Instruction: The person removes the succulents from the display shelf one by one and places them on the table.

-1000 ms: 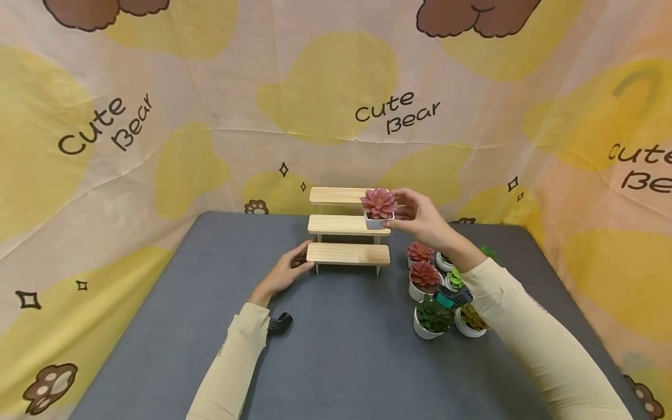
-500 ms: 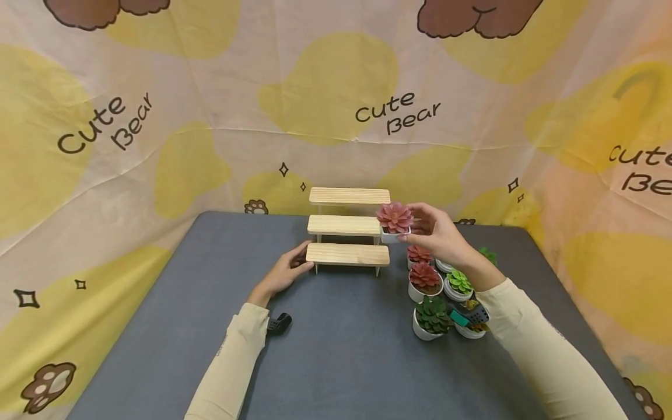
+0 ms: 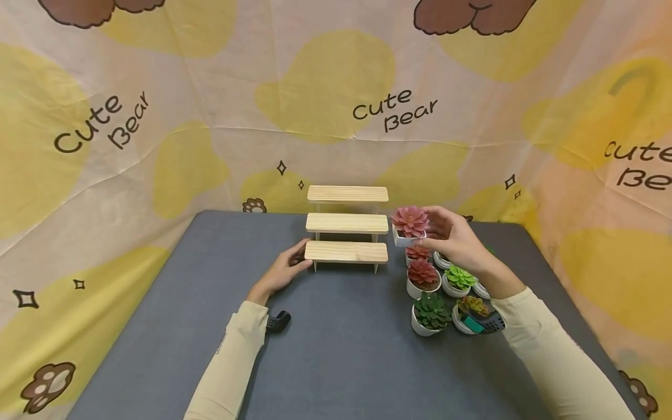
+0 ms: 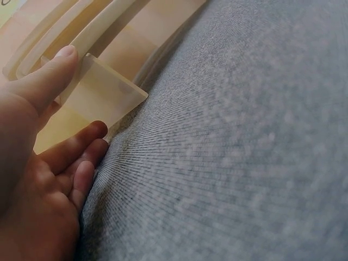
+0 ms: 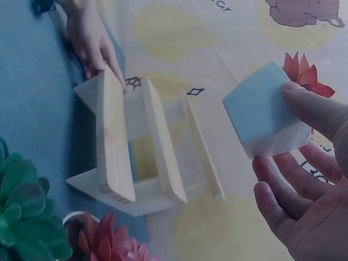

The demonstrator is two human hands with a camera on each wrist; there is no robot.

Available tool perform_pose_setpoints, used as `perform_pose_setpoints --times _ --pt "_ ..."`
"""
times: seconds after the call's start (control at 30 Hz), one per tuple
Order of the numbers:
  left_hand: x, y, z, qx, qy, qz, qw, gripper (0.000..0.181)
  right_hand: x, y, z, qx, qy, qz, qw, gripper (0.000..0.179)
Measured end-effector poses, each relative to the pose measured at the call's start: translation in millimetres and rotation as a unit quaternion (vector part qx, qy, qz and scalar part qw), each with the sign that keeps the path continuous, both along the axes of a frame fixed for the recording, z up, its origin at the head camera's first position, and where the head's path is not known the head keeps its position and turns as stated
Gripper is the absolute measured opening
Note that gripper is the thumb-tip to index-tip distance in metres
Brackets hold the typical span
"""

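Observation:
My right hand (image 3: 459, 240) holds a pink succulent in a square white pot (image 3: 410, 226), thumb on one side and fingers on the other. It hangs in the air right of a three-tier wooden display stand (image 3: 346, 252). The right wrist view shows the pot's pale base (image 5: 263, 111), tilted, with red leaf tips behind it. At the stand's left end, my left hand (image 3: 279, 273) grips the lowest shelf. In the left wrist view its thumb (image 4: 57, 68) lies on the shelf edge, above the translucent side panel (image 4: 106, 92); the index finger is mostly hidden.
Several potted succulents stand at the right of the grey table (image 3: 336, 350): a dark red one (image 3: 423, 275), a dark green one (image 3: 431, 312), a bright green one (image 3: 459, 279) and others partly under my right arm. A printed cloth (image 3: 325, 87) hangs behind.
My right hand has carried the pink succulent rightward and slightly down, away from in front of the upper shelves to beside the stand. My left hand has stayed at the stand's left end.

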State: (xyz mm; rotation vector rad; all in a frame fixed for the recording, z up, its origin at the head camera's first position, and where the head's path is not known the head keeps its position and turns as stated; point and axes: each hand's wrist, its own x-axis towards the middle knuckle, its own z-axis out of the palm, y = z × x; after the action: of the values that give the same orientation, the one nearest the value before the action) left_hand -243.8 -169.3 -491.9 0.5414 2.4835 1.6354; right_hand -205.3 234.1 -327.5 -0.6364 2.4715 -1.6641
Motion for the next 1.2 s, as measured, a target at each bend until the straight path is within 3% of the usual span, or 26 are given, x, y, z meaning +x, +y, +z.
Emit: perform_pose_setpoints --times 0.5,1.0,1.2 --pt "-0.7 0.3 2.9 0.006 0.004 -0.002 1.0000 0.066 16.6 26.7 -4.4 0.037 0.022 -0.019 0.9989 0.057" --pt "2.9 -1.9 0.7 0.007 0.002 0.001 1.0000 0.065 29.2 46.6 -19.0 -0.004 0.072 0.001 0.9974 0.051" --pt "1.3 -1.0 2.2 0.003 0.002 -0.003 1.0000 0.066 36.9 58.8 -23.3 -0.003 0.075 -0.023 0.9969 0.054"
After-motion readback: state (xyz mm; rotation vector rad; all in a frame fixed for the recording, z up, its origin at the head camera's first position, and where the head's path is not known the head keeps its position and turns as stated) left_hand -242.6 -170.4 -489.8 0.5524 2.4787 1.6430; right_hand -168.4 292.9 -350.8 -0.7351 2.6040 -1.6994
